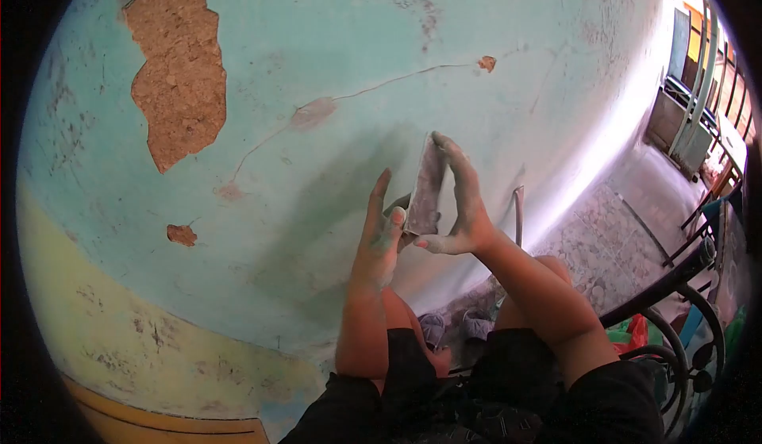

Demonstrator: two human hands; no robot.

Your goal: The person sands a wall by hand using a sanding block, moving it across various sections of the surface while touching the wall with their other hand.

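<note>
A flat, dusty grey rectangular piece that looks like a sanding block (429,186) stands tilted upright between my hands, in front of the wall. My left hand (379,238) grips its lower left edge, with the thumb against the near corner and some fingers hidden behind. My right hand (467,214) spans its right side, fingertips at the top end and thumb by the bottom end. Pale dust coats the fingers of both hands. Close behind them is the turquoise wall (317,63), which carries their shadow.
Bare brown patches (181,79) and a thin crack mark the wall. Its lower band (143,301) is yellow. At right stands a dark metal chair frame (659,285) beside coloured bags. Further back are a tiled floor (603,238) and a barred opening. Shoes (476,325) show below my knees.
</note>
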